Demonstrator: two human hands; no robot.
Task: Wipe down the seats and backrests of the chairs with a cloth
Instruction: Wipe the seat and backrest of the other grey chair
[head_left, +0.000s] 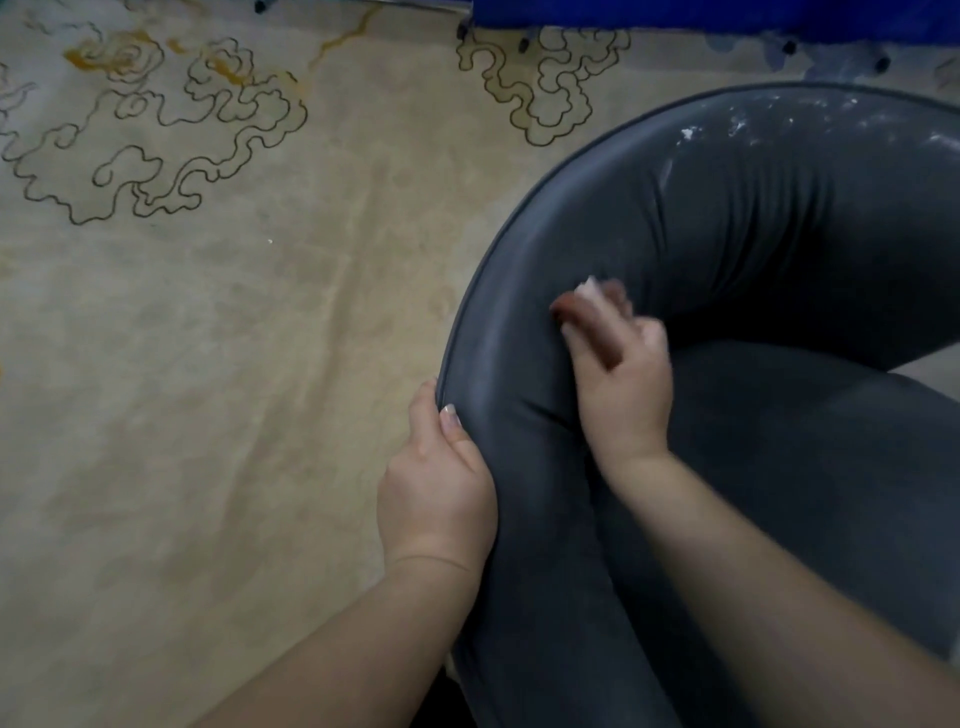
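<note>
We take the grey chair (753, 234) as our landmark. Its curved backrest (519, 312) sweeps from the bottom of the view up and round to the right, and the seat (805, 467) lies in the hollow of that curve. Our left hand (436, 483) grips the outer piped edge of the backrest, thumb over the top and fingers curled behind, steadying it. Our right hand (618, 374) is just inside that edge, on the inner face — it is blurred, fingers bent over something pale and reddish that we take to be the cloth (592, 291), though little of it shows.

The backrest's long axis runs on up and to the right from the right hand, towards white flecks (737, 124) near the top rim. So we judge the next stroke belongs to the right hand, following the curve away from the left — the nearer, free-moving one. Beyond the chair lies a patterned beige carpet (208, 312).
</note>
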